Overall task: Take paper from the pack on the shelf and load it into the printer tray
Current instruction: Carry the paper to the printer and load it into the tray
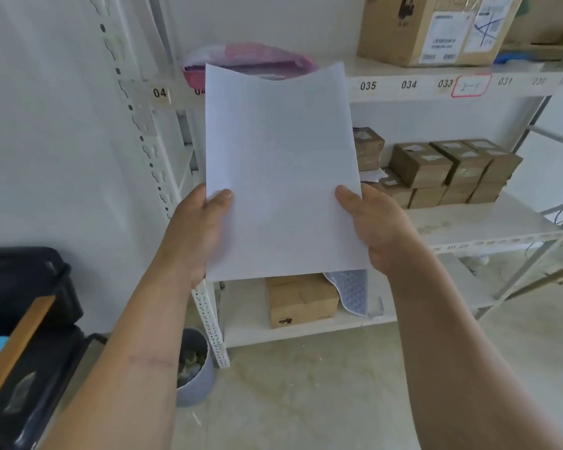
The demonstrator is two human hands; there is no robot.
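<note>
A stack of white paper (pixel 281 170) stands upright in front of me, held by both hands. My left hand (pixel 197 232) grips its lower left edge with the thumb on the front. On the lower right edge my right hand (pixel 376 227) holds it the same way. The top edge of the paper sags slightly. Behind it, the pink paper pack (pixel 251 60) lies on the upper shelf (pixel 420 89), partly hidden by the sheets. A dark machine (pixel 20 336), perhaps the printer, sits at the lower left; its tray cannot be made out.
A white metal shelf rack stands against the wall. A large cardboard box (pixel 436 27) sits on the top shelf, several small brown boxes (pixel 446 170) on the middle shelf, one box (pixel 301 298) on the bottom shelf. A grey bin (pixel 194 368) stands on the floor by the rack's post.
</note>
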